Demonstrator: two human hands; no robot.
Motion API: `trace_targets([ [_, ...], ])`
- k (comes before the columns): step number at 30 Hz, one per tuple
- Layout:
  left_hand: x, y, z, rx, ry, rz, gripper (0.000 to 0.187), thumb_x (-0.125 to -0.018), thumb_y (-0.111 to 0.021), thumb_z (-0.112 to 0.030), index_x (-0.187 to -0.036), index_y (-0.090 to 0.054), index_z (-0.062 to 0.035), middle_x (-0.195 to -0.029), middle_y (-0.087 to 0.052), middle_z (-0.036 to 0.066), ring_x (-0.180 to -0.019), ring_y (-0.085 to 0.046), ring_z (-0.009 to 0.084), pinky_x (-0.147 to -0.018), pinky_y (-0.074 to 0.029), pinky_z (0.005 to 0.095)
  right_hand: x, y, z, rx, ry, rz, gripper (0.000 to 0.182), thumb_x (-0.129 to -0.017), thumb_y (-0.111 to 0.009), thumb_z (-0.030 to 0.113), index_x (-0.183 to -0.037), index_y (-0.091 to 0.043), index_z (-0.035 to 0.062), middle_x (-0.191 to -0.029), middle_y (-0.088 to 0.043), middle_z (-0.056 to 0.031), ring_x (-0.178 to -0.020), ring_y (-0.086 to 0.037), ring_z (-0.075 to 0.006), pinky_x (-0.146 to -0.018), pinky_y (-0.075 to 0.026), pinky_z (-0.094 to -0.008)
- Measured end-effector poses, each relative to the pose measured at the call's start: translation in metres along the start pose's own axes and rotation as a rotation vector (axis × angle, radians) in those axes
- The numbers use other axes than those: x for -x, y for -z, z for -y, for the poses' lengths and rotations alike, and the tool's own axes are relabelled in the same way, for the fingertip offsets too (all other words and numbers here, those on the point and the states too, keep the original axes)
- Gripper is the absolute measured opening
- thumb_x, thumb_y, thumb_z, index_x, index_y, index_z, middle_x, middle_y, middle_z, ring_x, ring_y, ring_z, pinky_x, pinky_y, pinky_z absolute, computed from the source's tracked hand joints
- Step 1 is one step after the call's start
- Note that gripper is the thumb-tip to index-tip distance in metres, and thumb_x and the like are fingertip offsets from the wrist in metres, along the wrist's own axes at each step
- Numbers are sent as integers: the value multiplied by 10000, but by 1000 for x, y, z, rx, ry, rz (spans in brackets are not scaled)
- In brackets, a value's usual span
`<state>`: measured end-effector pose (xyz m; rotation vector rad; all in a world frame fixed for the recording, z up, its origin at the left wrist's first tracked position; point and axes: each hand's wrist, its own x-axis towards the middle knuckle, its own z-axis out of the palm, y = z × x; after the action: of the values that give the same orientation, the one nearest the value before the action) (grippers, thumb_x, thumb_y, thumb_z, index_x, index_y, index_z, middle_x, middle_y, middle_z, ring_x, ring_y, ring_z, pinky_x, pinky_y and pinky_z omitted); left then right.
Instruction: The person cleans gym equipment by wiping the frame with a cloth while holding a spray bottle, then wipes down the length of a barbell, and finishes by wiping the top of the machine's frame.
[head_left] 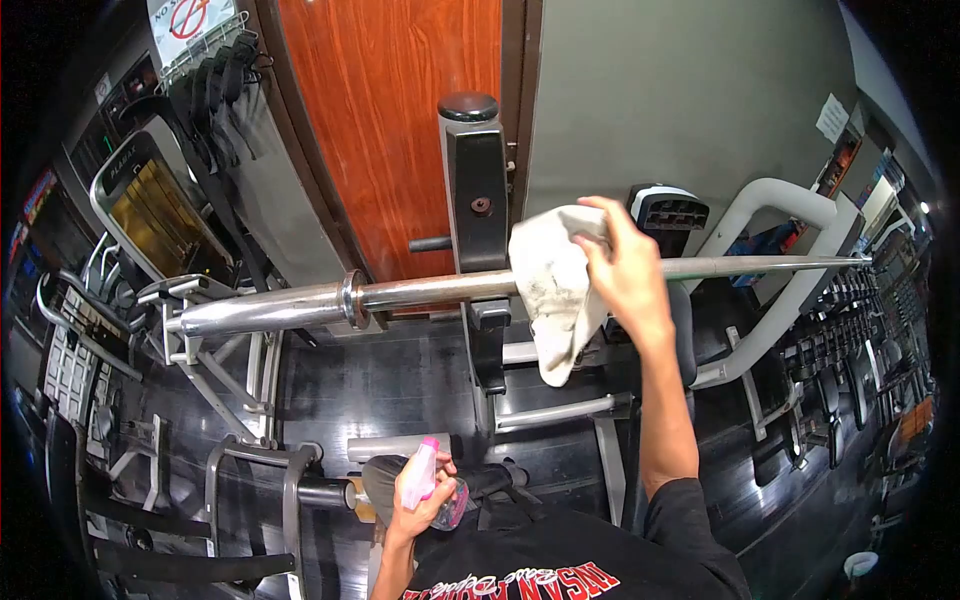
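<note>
A long metal barbell (430,291) lies across the view, its thick sleeve at the left. Draped over the bar is a whitish cloth (556,280), stained with dark spots, one end hanging below. My right hand (630,270) grips the cloth's upper right part between thumb and fingers, just above the bar. Low in the view, my left hand (425,495) is wrapped round a spray bottle (424,470) with a pink and white head and a clear body. The bottle's lower part is partly covered by my fingers.
A dark upright post (478,190) stands behind the bar. White machine tubing (790,200) curves at the right, with dumbbell racks (840,330) beyond. A weight machine (165,215) is at the left. A padded bench frame (260,500) stands at lower left on the black floor.
</note>
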<state>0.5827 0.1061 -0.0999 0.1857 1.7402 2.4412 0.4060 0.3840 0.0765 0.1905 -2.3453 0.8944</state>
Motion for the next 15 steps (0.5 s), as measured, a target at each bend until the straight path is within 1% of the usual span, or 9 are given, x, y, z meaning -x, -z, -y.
trace_targets([
  [2,-2,0,0,-7,4,7,350,-832,-630,54,-1158,-503,32,-965,-552,98,-718,-580,108,-657,-506,236,1,-8,4,219,-43,167,358,-920,-516,228,-1254,-521,100,-856,-655,-216,-773,-633,-394,-703,-483,-474],
  [3,-3,-1,1,-3,5,8,350,-832,-630,54,-1158,-503,32,-965,-552,98,-718,-580,108,-657,-506,236,5,-4,9,71,-50,184,409,-904,-548,246,-1282,-508,95,-985,-648,-212,-891,-628,-373,-781,-479,-453],
  [5,-4,-2,1,-11,16,-1,347,-834,-633,47,-1157,-505,31,-960,-557,95,-719,-584,110,-654,-505,241,10,-7,1,67,308,123,473,-878,-593,290,-1294,-504,83,-1180,-584,-175,-1054,-573,-339,-885,-445,-437],
  [6,-4,-2,2,-9,18,1,347,-834,-633,47,-1157,-505,31,-960,-557,95,-719,-584,110,-654,-505,241,14,-6,2,70,306,125,473,-878,-593,290,-1294,-504,83,-1180,-584,-175,-1054,-573,-339,-885,-445,-437],
  [8,-7,-3,4,-4,27,18,351,-831,-637,45,-1157,-509,28,-951,-563,91,-714,-587,108,-651,-503,240,20,-3,8,350,446,137,544,-843,-634,347,-1291,-505,66,-1299,-498,-132,-1141,-511,-308,-952,-408,-429],
  [9,-8,-4,4,-2,28,19,351,-831,-637,45,-1157,-509,28,-951,-563,91,-714,-587,108,-651,-503,240,19,-2,6,352,446,138,544,-843,-634,347,-1291,-505,66,-1299,-498,-132,-1141,-511,-308,-952,-408,-429],
  [11,-10,-6,3,-16,34,29,355,-827,-643,42,-1156,-511,23,-936,-567,83,-704,-586,107,-646,-498,236,14,-2,2,282,445,315,572,-820,-657,376,-1271,-514,55,-1228,-549,-128,-1088,-543,-294,-929,-428,-419],
  [12,-10,-6,3,-18,35,29,355,-827,-643,42,-1156,-511,23,-936,-567,83,-704,-586,107,-646,-498,236,9,-3,3,280,389,370,507,-836,-636,392,-1211,-555,60,-1109,-602,-127,-1021,-575,-293,-874,-461,-423],
  [15,-13,-6,3,-46,30,41,359,-823,-648,38,-1156,-514,18,-921,-571,75,-698,-585,104,-642,-495,232,-6,3,4,301,383,527,440,-857,-605,404,-1149,-589,76,-985,-631,-119,-956,-602,-300,-814,-484,-435],
])
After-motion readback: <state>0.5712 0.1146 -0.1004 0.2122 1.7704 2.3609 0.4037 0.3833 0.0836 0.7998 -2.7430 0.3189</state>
